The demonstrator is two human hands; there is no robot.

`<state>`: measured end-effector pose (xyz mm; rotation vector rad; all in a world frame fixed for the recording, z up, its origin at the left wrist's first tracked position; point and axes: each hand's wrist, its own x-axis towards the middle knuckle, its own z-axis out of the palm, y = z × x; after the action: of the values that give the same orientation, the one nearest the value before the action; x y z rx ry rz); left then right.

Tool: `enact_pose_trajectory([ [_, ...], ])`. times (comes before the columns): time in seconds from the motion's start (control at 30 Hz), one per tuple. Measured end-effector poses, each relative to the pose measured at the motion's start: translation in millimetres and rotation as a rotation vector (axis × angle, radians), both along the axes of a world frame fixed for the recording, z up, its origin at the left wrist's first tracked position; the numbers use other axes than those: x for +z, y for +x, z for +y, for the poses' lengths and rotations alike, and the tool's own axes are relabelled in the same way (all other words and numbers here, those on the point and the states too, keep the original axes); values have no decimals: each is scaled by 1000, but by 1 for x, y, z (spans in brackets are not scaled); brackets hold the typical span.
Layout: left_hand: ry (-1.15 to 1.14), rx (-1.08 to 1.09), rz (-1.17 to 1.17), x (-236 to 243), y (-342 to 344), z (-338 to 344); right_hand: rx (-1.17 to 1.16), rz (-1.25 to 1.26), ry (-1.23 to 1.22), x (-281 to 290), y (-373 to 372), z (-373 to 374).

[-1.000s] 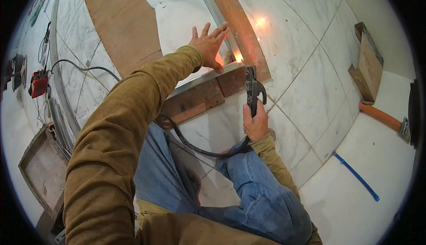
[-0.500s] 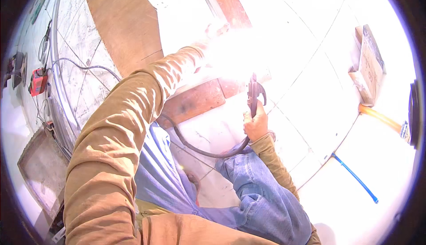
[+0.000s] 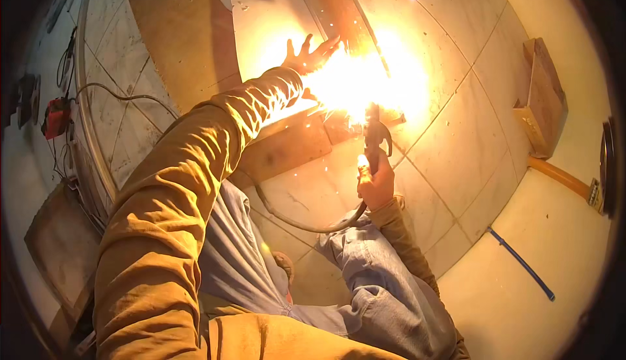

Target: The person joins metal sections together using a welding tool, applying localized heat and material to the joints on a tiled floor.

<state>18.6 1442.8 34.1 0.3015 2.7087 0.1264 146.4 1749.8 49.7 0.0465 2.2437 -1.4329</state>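
My right hand (image 3: 379,187) is closed around the handle of a dark welding electrode holder (image 3: 373,130), which points away from me. Beyond the holder's tip, a blazing arc with flying sparks washes out the workpiece and the electrode. A cable (image 3: 306,227) loops from the holder across to the left. My left hand (image 3: 306,59) lies at the arc's left edge, fingers spread; whatever its palm touches is lost in the glare. Under the work, nearer to me, runs a wooden board (image 3: 287,153). A second wooden plank (image 3: 332,1) extends away at the top.
A broad brown board (image 3: 173,28) lies at the upper left. Farther left are a red box-shaped device (image 3: 57,119) with cables and a long metal bar (image 3: 88,109). On the right are an open cardboard box (image 3: 542,102), a yellow-orange handle (image 3: 559,176) and a blue rod (image 3: 521,263).
The glare has shrunk and turned orange, with sparks showing and the floor darker. My left hand's spread fingers are now visible. The right hand and holder have barely moved.
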Motion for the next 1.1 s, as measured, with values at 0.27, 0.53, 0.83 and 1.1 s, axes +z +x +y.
enact_pose_trajectory([
  [0.27, 124, 134, -101, 24, -2, 12, 13, 50, 15, -6, 1, 5],
  [0.53, 187, 127, -61, 20, 0, 8, 65, -14, 86, 3, -4, -1],
  [0.83, 89, 108, -78, 6, -5, 6, 38, 25, 61, -12, 0, 0],
  [1.1, -9, 133, -17, -2, -5, 13, 31, -11, 118, -4, -2, -1],
])
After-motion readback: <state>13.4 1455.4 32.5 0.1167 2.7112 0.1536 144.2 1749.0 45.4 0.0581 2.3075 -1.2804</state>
